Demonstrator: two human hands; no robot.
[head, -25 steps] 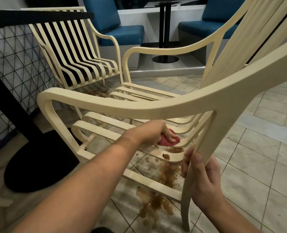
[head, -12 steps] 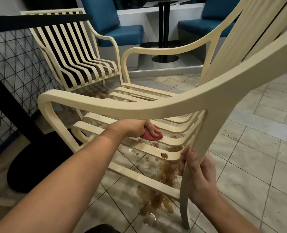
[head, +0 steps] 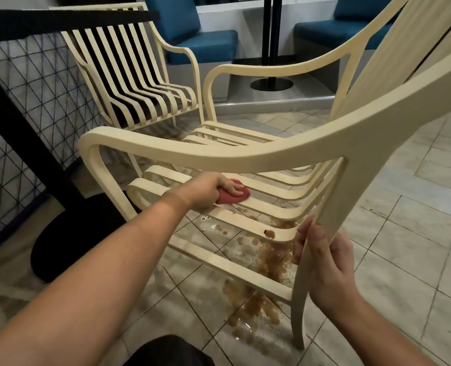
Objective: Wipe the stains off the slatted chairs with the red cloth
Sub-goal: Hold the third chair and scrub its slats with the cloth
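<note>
A cream slatted chair [head: 219, 151] fills the view, seen from its side. My left hand [head: 211, 190] reaches under the near armrest and presses the red cloth [head: 232, 196] onto a seat slat, fingers curled over it. Brown stains [head: 269, 232] mark the nearer slats to the right of the cloth. My right hand [head: 322, 262] grips the chair's near rear leg below the armrest joint. A second cream slatted chair [head: 129, 83] stands behind, at the upper left.
A brown spill [head: 256, 302] with wet patches spreads over the floor tiles under the seat. A black table base [head: 68, 233] and post stand at the left by a wire-grid panel [head: 26, 101]. Blue upholstered seats [head: 206, 46] and another table pedestal [head: 270, 80] lie beyond.
My left hand has slid the red cloth leftward and farther along the seat slats, away from the stained spot. My right hand keeps its grip on the leg.
</note>
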